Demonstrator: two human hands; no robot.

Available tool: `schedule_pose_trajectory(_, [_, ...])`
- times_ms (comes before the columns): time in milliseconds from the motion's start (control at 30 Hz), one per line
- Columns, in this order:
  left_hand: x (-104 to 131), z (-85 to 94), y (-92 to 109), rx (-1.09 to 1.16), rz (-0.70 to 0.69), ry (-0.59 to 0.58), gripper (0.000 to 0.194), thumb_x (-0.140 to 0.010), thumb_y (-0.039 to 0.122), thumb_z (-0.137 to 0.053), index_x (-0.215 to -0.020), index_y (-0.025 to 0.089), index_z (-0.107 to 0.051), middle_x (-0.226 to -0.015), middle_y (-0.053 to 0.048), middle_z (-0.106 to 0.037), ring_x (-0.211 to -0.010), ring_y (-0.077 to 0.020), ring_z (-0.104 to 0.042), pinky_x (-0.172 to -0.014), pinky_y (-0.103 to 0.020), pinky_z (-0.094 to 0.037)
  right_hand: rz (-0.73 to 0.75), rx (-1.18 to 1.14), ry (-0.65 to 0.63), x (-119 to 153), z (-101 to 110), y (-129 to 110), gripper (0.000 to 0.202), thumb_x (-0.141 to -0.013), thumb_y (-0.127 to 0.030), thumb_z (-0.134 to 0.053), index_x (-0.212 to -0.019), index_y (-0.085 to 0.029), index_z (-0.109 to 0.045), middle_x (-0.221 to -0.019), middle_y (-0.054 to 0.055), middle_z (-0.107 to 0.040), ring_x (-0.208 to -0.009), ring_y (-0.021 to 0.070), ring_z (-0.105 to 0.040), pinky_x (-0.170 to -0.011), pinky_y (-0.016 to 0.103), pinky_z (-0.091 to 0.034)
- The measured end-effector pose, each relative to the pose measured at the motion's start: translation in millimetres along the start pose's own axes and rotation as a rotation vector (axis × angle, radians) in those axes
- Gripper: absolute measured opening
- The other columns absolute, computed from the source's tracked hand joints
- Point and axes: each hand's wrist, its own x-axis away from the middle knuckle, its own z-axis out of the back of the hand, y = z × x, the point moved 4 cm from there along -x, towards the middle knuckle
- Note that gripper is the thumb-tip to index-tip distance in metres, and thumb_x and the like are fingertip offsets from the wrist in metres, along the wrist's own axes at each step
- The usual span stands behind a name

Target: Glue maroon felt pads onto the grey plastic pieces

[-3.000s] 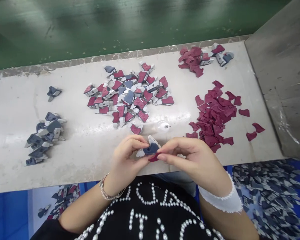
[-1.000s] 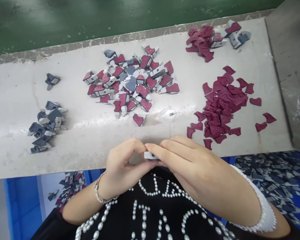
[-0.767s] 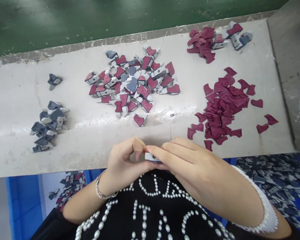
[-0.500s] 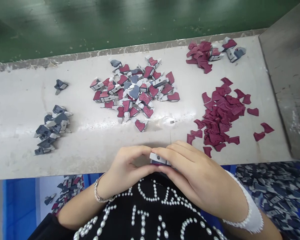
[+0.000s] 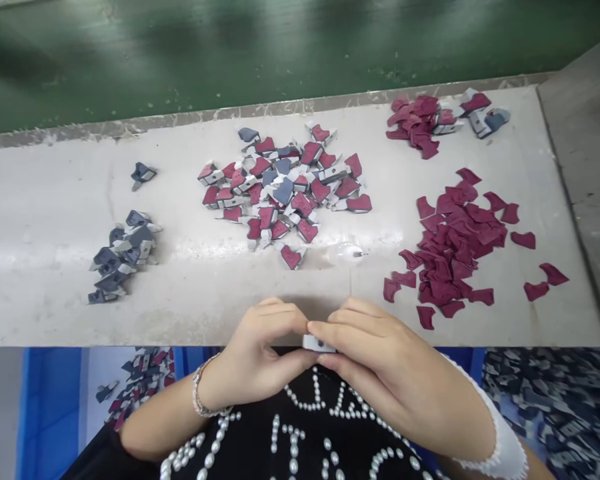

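Note:
Both hands meet at the table's near edge around one small plastic part (image 5: pixel 318 344), white with a dark hole in its side. My left hand (image 5: pixel 265 353) pinches its left end between thumb and fingers. On the right end my right hand (image 5: pixel 380 363) grips it, fingers over the top and thumb below, hiding much of it. Beyond the hands lies a pile of white-and-grey parts (image 5: pixel 283 190), many with maroon faces. Right of it spreads a heap of loose maroon pieces (image 5: pixel 460 240). Grey-and-white parts (image 5: pixel 123 257) without maroon lie in a cluster at the left.
A smaller maroon pile (image 5: pixel 414 123) with a few assembled parts sits at the back right. One grey part (image 5: pixel 143 175) lies alone at the left. Below the table (image 5: pixel 40 280), blue bins (image 5: pixel 47 407) hold more parts. A green wall (image 5: pixel 280 53) and a metal panel (image 5: pixel 587 160) bound the surface.
The view has shifted, so the piles sit slightly farther right. Both hands still grip the part; its maroon-and-grey lower side, visible before, is now mostly out of sight.

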Motion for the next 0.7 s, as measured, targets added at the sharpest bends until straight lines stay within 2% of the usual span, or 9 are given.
schedule_pose_trajectory(67, [1, 0.8, -5, 0.039, 0.106, 0.0, 0.013, -0.082, 0.02, -0.075, -0.08, 0.015, -0.064, -0.069, 0.001, -0.063, -0.064, -0.012, -0.056, -0.063, -0.027, -0.045, -0.06, 0.074, 0.019, -1, -2, 2, 0.016, -0.102, -0.018, -0.046, -0.104, -0.022, -0.061, -0.096, 0.006, -0.067, -0.089, 0.0232, -0.06, -0.075, 0.039, -0.052])
schedule_pose_trajectory(133, [1, 2.4, -11, 0.078, 0.234, -0.022, 0.014, -0.084, 0.025, -0.075, -0.081, 0.015, -0.066, -0.074, -0.001, -0.066, -0.067, -0.0134, -0.059, -0.063, -0.026, -0.048, -0.099, 0.112, 0.033, 2, 1, 7, 0.019, -0.1, -0.022, -0.051, -0.117, -0.024, -0.059, -0.109, 0.007, -0.069, -0.099, 0.026, -0.065, -0.081, 0.041, -0.056])
schedule_pose_trajectory(233, [-7, 20.8, -20, 0.057, 0.347, 0.05, 0.019, -0.087, 0.036, -0.072, -0.09, 0.017, -0.07, -0.077, -0.003, -0.07, -0.072, -0.0167, -0.065, -0.067, -0.029, -0.052, -0.177, 0.116, 0.118, 14, 17, 22, 0.025, -0.097, -0.038, -0.059, -0.12, -0.029, -0.056, -0.108, 0.005, -0.071, -0.096, 0.0255, -0.069, -0.08, 0.038, -0.059])
schedule_pose_trajectory(333, [-18, 64.5, -21, -0.069, 0.376, 0.265, 0.032, -0.094, 0.046, -0.061, -0.112, 0.02, -0.067, -0.101, -0.008, -0.073, -0.092, -0.0222, -0.07, -0.079, -0.035, -0.057, -0.308, 0.178, 0.356, 21, 42, 47, 0.03, -0.091, -0.056, -0.06, -0.098, -0.026, -0.057, -0.087, 0.003, -0.068, -0.076, 0.0237, -0.067, -0.065, 0.035, -0.057])
schedule_pose_trajectory(400, [-21, 97.5, -17, -0.32, 0.375, 0.31, 0.042, -0.098, 0.048, -0.053, -0.131, 0.022, -0.058, -0.131, -0.012, -0.064, -0.117, -0.0277, -0.063, -0.097, -0.043, -0.053, -0.348, 0.221, 0.461, 16, 50, 62, 0.04, -0.088, -0.061, -0.061, -0.106, -0.026, -0.057, -0.095, 0.006, -0.067, -0.076, 0.0241, -0.066, -0.063, 0.036, -0.056])
schedule_pose_trajectory(467, [-14, 129.7, -14, -0.694, 0.372, 0.33, 0.048, -0.098, 0.045, -0.053, -0.139, 0.021, -0.052, -0.145, -0.014, -0.053, -0.132, -0.0333, -0.051, -0.11, -0.05, -0.043, -0.336, 0.214, 0.436, 0, 47, 73, 0.045, -0.089, -0.059, -0.062, -0.12, -0.026, -0.056, -0.113, 0.009, -0.066, -0.089, 0.0271, -0.066, -0.072, 0.041, -0.057])
schedule_pose_trajectory(533, [2, 160.1, -15, -1.017, 0.411, 0.4, 0.047, -0.095, 0.042, -0.056, -0.133, 0.014, -0.056, -0.138, -0.019, -0.056, -0.13, -0.0375, -0.051, -0.11, -0.053, -0.04, -0.285, 0.157, 0.356, -18, 40, 77, 0.044, -0.092, -0.054, -0.061, -0.125, -0.027, -0.057, -0.126, 0.01, -0.063, -0.108, 0.0302, -0.063, -0.088, 0.047, -0.055])
schedule_pose_trajectory(600, [21, 186.4, -25, -1.196, 0.538, 0.462, 0.048, -0.092, 0.043, -0.058, -0.128, 0.012, -0.058, -0.124, -0.022, -0.061, -0.117, -0.0403, -0.057, -0.1, -0.055, -0.046, -0.249, 0.085, 0.305, -32, 34, 79, 0.04, -0.092, -0.052, -0.061, -0.124, -0.027, -0.06, -0.13, 0.009, -0.063, -0.119, 0.0311, -0.059, -0.098, 0.05, -0.051])
schedule_pose_trajectory(700, [38, 208.1, -43, -1.189, 0.628, 0.428, 0.043, -0.094, 0.045, -0.053, -0.12, 0.012, -0.063, -0.112, -0.021, -0.067, -0.106, -0.0398, -0.061, -0.092, -0.054, -0.049, -0.25, -0.003, 0.277, -39, 33, 76, 0.04, -0.091, -0.053, -0.062, -0.122, -0.028, -0.062, -0.129, 0.008, -0.064, -0.123, 0.031, -0.058, -0.102, 0.048, -0.049])
